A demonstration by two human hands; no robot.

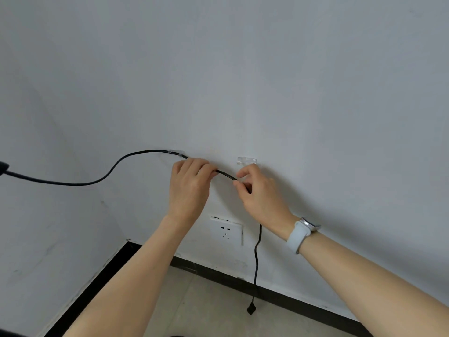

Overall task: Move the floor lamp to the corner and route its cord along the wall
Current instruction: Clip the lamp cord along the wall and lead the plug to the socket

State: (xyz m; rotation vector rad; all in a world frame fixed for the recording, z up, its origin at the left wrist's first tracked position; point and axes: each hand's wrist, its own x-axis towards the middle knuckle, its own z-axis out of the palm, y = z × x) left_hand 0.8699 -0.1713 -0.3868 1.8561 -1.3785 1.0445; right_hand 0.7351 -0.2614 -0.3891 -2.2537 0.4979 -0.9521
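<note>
A black lamp cord (116, 164) runs from the left edge across the white wall and passes through a clear clip (176, 152) stuck on the wall. My left hand (190, 188) pinches the cord just right of that clip. My right hand (261, 193) grips the cord below a second clear clip (246, 160), which holds nothing. From my right hand the cord hangs down to a black plug (251, 308) dangling near the floor. Only a dark piece of the lamp (3, 167) shows at the left edge.
A white wall socket (226, 231) sits below my hands. Black baseboard (291, 294) lines both walls, which meet in a corner (127, 240) at the left. Beige floor tiles (206, 302) lie below. A white watch (302, 233) is on my right wrist.
</note>
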